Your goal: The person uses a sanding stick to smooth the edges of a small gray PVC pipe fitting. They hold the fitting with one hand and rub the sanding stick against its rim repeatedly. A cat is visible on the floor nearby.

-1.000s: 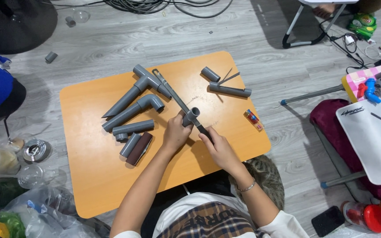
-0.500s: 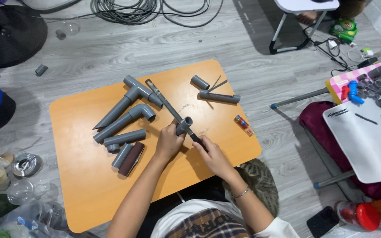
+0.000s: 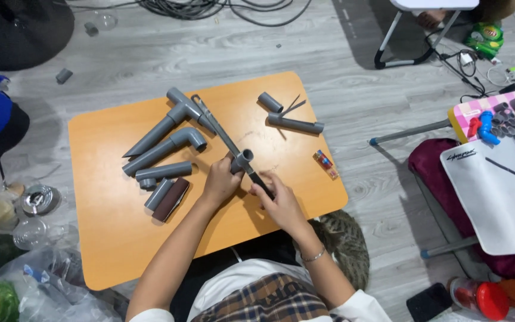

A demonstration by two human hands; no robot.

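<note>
Grey plastic pipe stub (image 3: 242, 160) stood pinned near the orange table's (image 3: 108, 238) front edge, so the hacksaw (image 3: 225, 136) could lie across it. The left hand (image 3: 222, 182) was clenched around the stub, steadying it; the right hand (image 3: 276, 201) gripped the saw's dark handle, fingers wrapped tight.

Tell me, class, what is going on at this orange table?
A person sits at the orange table. The left hand grips a short grey pipe, and the right hand holds the dark handle of a hacksaw lying across it. More pipes and elbow joints lie to the left. A cat rests beside the person.
</note>
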